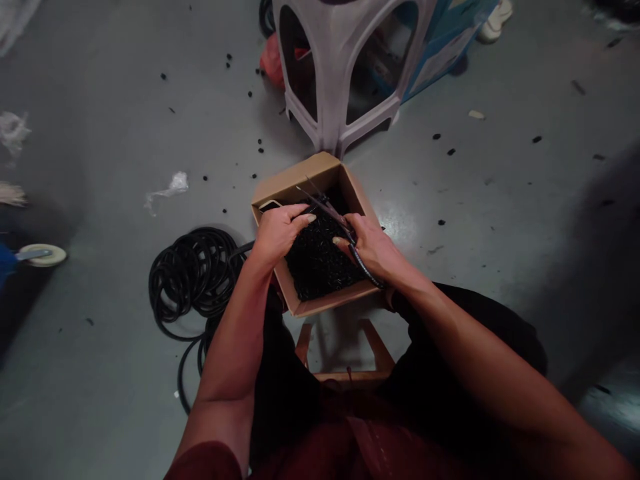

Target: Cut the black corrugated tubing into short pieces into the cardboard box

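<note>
Over a cardboard box my left hand pinches the end of a black hose, which runs back to a loose coil on the floor at the left. My right hand is closed around a pair of scissors. Their blades are parted and reach toward the hose end by my left fingertips; whether they touch it I cannot tell. One dark curved handle loop shows below the right hand. Many small black pieces fill the box.
A white plastic stool stands just beyond the box, with a blue carton and a red bag beside it. Black scraps and clear plastic film lie scattered on the grey floor. A caster wheel is at far left.
</note>
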`<state>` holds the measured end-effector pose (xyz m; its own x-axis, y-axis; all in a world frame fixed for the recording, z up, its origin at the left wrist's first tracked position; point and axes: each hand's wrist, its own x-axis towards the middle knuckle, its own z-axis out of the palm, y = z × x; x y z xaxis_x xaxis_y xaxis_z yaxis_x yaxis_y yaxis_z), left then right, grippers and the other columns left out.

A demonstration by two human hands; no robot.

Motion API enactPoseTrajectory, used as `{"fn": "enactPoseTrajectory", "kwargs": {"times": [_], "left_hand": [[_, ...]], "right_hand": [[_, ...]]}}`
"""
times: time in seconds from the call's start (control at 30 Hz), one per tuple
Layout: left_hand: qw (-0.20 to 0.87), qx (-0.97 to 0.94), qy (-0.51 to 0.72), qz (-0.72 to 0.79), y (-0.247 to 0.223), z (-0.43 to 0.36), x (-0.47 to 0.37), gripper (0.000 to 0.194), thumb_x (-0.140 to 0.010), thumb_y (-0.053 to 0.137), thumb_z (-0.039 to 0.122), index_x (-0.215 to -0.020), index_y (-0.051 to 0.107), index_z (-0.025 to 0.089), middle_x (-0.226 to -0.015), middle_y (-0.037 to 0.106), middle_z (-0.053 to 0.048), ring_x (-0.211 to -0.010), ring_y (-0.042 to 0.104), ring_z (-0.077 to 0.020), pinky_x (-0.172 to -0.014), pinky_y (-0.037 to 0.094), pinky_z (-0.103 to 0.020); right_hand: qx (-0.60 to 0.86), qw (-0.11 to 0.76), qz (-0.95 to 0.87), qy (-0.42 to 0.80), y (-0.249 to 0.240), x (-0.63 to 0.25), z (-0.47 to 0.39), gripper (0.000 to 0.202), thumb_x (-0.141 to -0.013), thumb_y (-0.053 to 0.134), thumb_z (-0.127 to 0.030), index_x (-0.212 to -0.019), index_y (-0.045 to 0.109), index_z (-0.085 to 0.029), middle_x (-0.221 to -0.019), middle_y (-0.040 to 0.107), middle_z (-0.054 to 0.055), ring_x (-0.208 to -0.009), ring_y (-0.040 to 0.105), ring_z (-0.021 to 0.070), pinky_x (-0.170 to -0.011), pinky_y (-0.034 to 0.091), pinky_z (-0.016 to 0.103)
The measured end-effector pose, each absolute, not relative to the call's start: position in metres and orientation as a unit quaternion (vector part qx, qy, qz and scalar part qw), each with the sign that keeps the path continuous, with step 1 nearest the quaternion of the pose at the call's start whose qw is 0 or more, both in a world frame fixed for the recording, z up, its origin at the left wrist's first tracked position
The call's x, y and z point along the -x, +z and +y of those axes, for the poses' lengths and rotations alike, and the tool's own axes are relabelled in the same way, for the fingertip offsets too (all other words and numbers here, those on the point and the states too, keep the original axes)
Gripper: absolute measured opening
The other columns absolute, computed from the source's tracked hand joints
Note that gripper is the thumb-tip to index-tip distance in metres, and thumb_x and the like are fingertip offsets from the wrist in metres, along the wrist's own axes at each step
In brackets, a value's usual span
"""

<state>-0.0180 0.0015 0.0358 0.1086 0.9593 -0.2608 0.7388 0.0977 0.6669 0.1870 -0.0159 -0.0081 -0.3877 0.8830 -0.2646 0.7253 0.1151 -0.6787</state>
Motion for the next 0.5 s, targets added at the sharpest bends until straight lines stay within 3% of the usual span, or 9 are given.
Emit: {"fn": "enactPoseTrajectory", "kwargs": {"times": [0.1, 0.5], "left_hand": [[0.286, -0.671, 0.105, 0.676, 0.036, 0.001, 0.012, 0.031, -0.086, 0.053, 0.027, -0.109, 0.072, 0.019, -0.11, 0.071, -0.007, -0.105, 0.063, -0.0227, -0.096, 0.044, -0.034], [0.223, -0.708, 0.039, 0.67, 0.027, 0.004, 0.01, 0.041, -0.09, 0.042, 0.034, -0.115, 0.068, 0.014, -0.116, 0.069, -0.011, -0.109, 0.062, -0.025, -0.095, 0.045, -0.035]], "right_hand": [[0.552, 0.088, -0.739, 0.375, -0.008, -0.187, -0.016, 0.04, -0.087, 0.049, -0.047, -0.12, 0.049, -0.023, -0.105, 0.058, 0.01, -0.095, 0.057, 0.0268, -0.077, 0.044, 0.039], [0.563, 0.047, -0.719, 0.406, 0.006, -0.18, -0.016, 0.03, -0.092, 0.043, -0.044, -0.109, 0.048, -0.021, -0.105, 0.061, 0.01, -0.094, 0.059, 0.0232, -0.077, 0.043, 0.032]]}}
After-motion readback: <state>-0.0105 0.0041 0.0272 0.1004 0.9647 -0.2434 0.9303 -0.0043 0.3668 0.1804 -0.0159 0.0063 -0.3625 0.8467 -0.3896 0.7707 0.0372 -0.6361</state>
